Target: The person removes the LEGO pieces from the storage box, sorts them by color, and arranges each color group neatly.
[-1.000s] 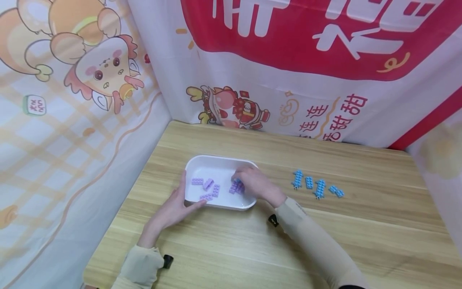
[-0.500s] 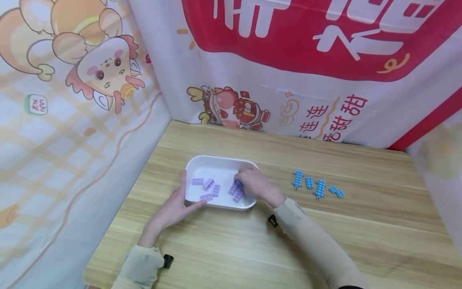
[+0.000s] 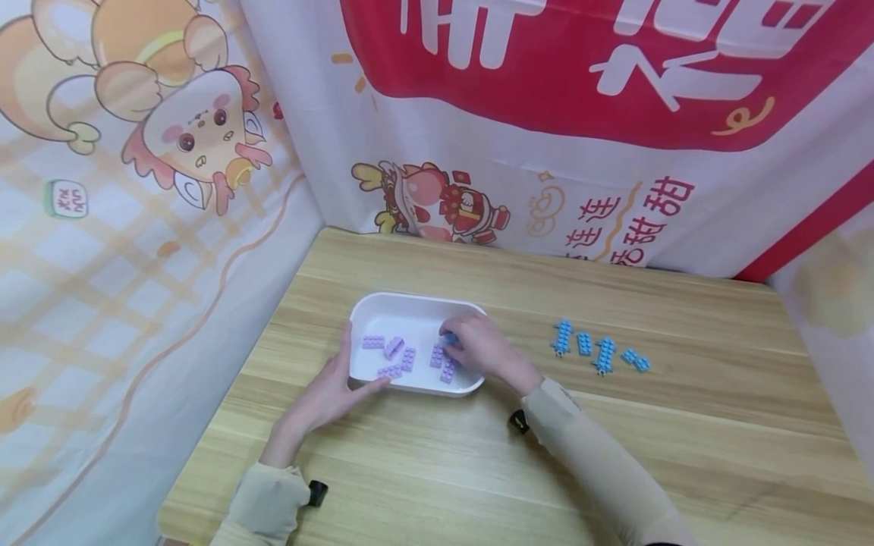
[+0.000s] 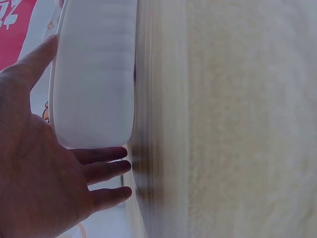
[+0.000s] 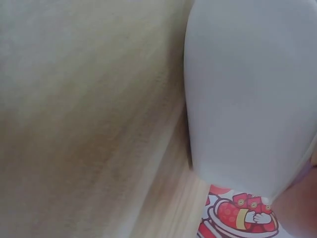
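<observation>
A white plastic tub stands on the table with several purple toy building bricks in its left and right parts. My left hand rests against the tub's left end with straight fingers, its thumb along the near rim. The left wrist view shows that hand's thumb at the rim and its fingertips beside the tub's end wall. Inside the right end, my right hand pinches a blue brick above the purple ones. Only its edge shows in the right wrist view, where the tub's outer wall hides the rest.
Right of the tub, several blue brick pieces lie in a loose row on the wooden table: a long piece with side pegs, a plain brick, another pegged piece and small bricks. Printed cloth hangs behind and left.
The right hand has shifted slightly within the tub, with the blue brick between its fingers. The purple bricks near it have moved and spread. The left hand has stayed at the tub.
</observation>
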Action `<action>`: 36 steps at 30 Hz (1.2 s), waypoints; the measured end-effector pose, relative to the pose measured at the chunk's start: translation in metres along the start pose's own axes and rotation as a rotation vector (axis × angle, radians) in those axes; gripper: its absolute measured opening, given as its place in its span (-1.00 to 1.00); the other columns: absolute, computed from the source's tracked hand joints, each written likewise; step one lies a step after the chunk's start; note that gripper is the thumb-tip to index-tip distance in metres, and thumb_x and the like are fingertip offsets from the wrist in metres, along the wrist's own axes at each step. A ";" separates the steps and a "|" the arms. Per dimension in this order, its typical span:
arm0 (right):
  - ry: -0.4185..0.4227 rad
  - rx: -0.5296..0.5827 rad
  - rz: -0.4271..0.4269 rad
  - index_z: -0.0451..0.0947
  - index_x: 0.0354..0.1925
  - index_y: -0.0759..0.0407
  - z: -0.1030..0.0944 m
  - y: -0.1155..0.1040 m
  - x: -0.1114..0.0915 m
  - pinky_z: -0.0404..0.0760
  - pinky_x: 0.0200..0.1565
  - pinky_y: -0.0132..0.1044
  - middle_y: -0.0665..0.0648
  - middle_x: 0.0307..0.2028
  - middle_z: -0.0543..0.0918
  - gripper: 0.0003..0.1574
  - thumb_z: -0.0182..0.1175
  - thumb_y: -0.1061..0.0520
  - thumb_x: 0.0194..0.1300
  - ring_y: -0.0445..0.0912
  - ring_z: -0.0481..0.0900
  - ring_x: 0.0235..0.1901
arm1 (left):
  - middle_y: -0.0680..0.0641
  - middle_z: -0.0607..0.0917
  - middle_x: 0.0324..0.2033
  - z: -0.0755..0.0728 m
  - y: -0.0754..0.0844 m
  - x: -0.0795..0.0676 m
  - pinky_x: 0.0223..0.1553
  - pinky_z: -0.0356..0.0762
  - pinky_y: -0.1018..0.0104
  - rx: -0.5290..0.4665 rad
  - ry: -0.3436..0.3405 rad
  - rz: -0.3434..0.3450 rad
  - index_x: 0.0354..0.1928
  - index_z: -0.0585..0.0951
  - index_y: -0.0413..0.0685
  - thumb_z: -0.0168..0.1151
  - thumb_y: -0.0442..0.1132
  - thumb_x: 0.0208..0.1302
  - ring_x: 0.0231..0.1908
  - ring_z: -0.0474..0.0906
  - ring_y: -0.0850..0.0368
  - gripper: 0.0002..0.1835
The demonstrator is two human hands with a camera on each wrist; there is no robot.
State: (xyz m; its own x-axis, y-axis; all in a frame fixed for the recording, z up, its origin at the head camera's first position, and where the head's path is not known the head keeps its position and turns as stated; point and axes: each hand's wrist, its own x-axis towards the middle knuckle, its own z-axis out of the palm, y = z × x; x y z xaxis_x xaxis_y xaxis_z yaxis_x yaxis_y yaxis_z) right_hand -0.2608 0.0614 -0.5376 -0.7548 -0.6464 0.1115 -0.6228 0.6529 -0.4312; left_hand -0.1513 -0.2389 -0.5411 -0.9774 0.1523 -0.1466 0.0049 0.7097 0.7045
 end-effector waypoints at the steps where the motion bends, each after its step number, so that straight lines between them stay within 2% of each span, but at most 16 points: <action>1: 0.016 0.020 -0.004 0.79 0.07 0.20 0.000 0.001 -0.001 0.82 0.19 -0.04 0.16 -0.04 0.88 -0.68 0.51 0.13 0.41 0.03 0.82 -0.03 | -0.37 0.15 0.73 0.000 0.000 0.000 0.67 0.07 -0.46 0.001 0.000 -0.001 0.76 -0.56 0.11 0.38 0.42 0.38 0.69 0.13 -0.45 0.47; 5: 0.083 0.157 -0.005 0.79 0.08 0.22 0.001 0.005 -0.003 0.84 0.05 -0.14 0.16 -0.08 0.85 -0.67 0.52 0.16 0.38 -0.03 0.78 -0.11 | -0.37 0.13 0.73 0.000 -0.001 0.000 0.67 0.07 -0.46 0.008 0.001 -0.005 0.76 -0.55 0.09 0.38 0.43 0.38 0.69 0.11 -0.45 0.47; 8: 0.133 0.268 -0.001 0.78 0.12 0.28 0.002 0.007 -0.006 0.84 0.03 -0.12 0.21 -0.04 0.83 -0.64 0.48 0.22 0.40 -0.02 0.75 -0.11 | -0.38 0.11 0.73 0.001 -0.001 0.000 0.67 0.07 -0.47 0.015 -0.001 -0.009 0.77 -0.54 0.06 0.37 0.44 0.38 0.69 0.10 -0.46 0.47; 13: 0.179 0.401 0.063 0.71 0.23 0.31 -0.003 0.006 -0.013 0.82 0.02 -0.14 0.25 0.03 0.82 -0.57 0.41 0.33 0.42 0.01 0.73 -0.07 | -0.37 0.12 0.73 0.001 -0.001 0.000 0.67 0.07 -0.48 0.020 -0.002 -0.011 0.77 -0.53 0.05 0.37 0.44 0.38 0.69 0.10 -0.46 0.47; 16: 0.196 0.449 0.087 0.70 0.20 0.29 -0.005 0.006 -0.016 0.82 0.05 -0.12 0.22 -0.01 0.82 -0.58 0.41 0.36 0.40 0.00 0.72 -0.08 | -0.36 0.12 0.74 0.001 -0.001 0.000 0.66 0.06 -0.49 0.022 -0.001 -0.013 0.76 -0.55 0.09 0.36 0.44 0.39 0.69 0.09 -0.47 0.46; 21: 0.228 0.496 0.064 0.73 0.13 0.33 -0.007 0.008 -0.021 0.85 0.07 -0.01 0.25 -0.03 0.83 -0.63 0.42 0.38 0.37 0.00 0.74 -0.11 | -0.37 0.11 0.74 0.001 0.000 0.001 0.67 0.05 -0.49 0.024 -0.003 -0.019 0.76 -0.56 0.11 0.35 0.45 0.39 0.70 0.08 -0.47 0.46; 27: 0.271 0.564 0.065 0.76 0.14 0.30 -0.012 0.009 -0.030 0.83 0.07 -0.08 0.21 0.01 0.85 -0.65 0.44 0.31 0.41 -0.07 0.72 -0.12 | -0.37 0.14 0.73 0.000 0.001 0.000 0.66 0.06 -0.50 0.020 -0.002 -0.016 0.77 -0.54 0.07 0.36 0.44 0.39 0.70 0.09 -0.47 0.46; 31: 0.295 0.617 0.093 0.77 0.15 0.27 -0.018 0.010 -0.037 0.77 0.15 0.06 0.19 0.02 0.86 -0.66 0.44 0.26 0.44 -0.05 0.71 -0.06 | -0.36 0.12 0.74 0.000 0.001 0.000 0.66 0.06 -0.51 0.021 -0.002 -0.019 0.77 -0.52 0.05 0.36 0.45 0.38 0.70 0.07 -0.47 0.46; 36: 0.335 0.633 0.130 0.79 0.15 0.20 -0.025 0.014 -0.048 0.73 0.23 0.19 0.19 0.05 0.86 -0.66 0.47 0.22 0.43 -0.01 0.71 0.02 | -0.36 0.12 0.74 0.000 0.001 0.001 0.65 0.07 -0.51 0.019 0.000 -0.014 0.77 -0.53 0.06 0.36 0.45 0.38 0.70 0.08 -0.47 0.46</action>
State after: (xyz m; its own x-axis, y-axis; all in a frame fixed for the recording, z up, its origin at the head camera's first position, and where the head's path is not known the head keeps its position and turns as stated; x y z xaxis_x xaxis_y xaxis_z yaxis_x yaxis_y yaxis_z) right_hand -0.2386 0.1113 -0.5262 -0.9002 -0.3576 0.2486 -0.3621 0.2974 -0.8834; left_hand -0.1518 -0.2380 -0.5409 -0.9774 0.1424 -0.1560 -0.0044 0.7248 0.6889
